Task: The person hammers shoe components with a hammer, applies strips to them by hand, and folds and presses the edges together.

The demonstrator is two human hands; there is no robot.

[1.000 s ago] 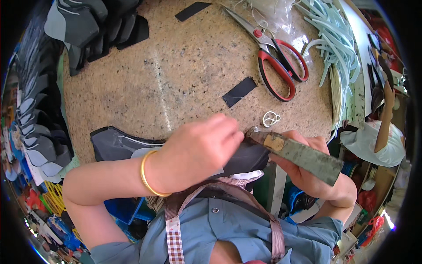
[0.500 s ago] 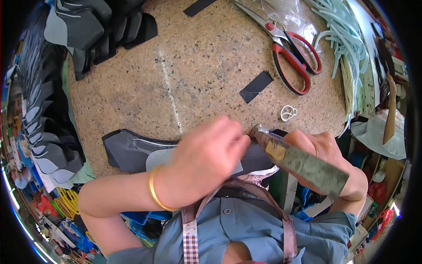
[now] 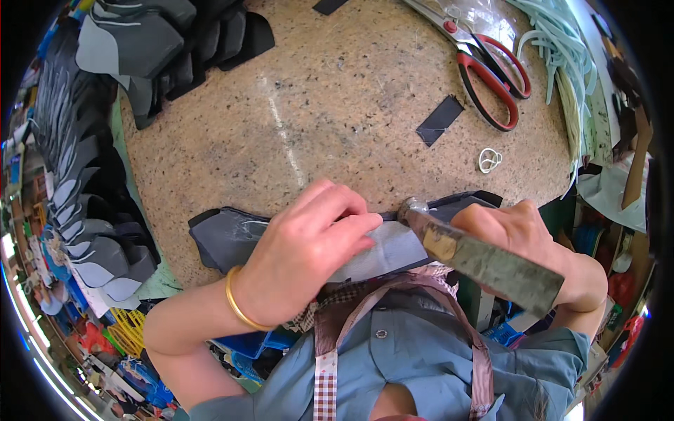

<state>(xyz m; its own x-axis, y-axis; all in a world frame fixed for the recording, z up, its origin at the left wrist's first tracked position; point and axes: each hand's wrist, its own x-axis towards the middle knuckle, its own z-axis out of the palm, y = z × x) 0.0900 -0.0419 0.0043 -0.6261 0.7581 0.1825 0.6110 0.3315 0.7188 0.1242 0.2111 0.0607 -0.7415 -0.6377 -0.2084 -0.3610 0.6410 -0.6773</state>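
Observation:
At the table's near edge lies a black and dark-grey cut piece (image 3: 232, 238) with a light-grey panel in its middle, perhaps a shoe upper. My left hand (image 3: 298, 249) rests on it, fingers bent and pressed together at its far edge; the thumb is mostly hidden. A hammer (image 3: 502, 270) with a long flat metal head is gripped in my right hand (image 3: 509, 228), whose fingers curl round the handle under the head. The hammer's round face (image 3: 413, 208) is at the piece's far edge, just right of my left fingertips; whether it touches is unclear.
Red-handled scissors (image 3: 488, 77), a black strip (image 3: 440, 121) and a white cord loop (image 3: 490, 161) lie on the speckled tabletop (image 3: 337, 133). Stacked dark-grey pieces (image 3: 140, 42) stand at the far left, others (image 3: 105, 238) along the left edge. Pale-blue strips (image 3: 558, 42) hang at the far right.
My left hand has lowered and settled from a blur over the piece, baring more of its right end. The hammer stays at the far edge. The whole view has shifted slightly.

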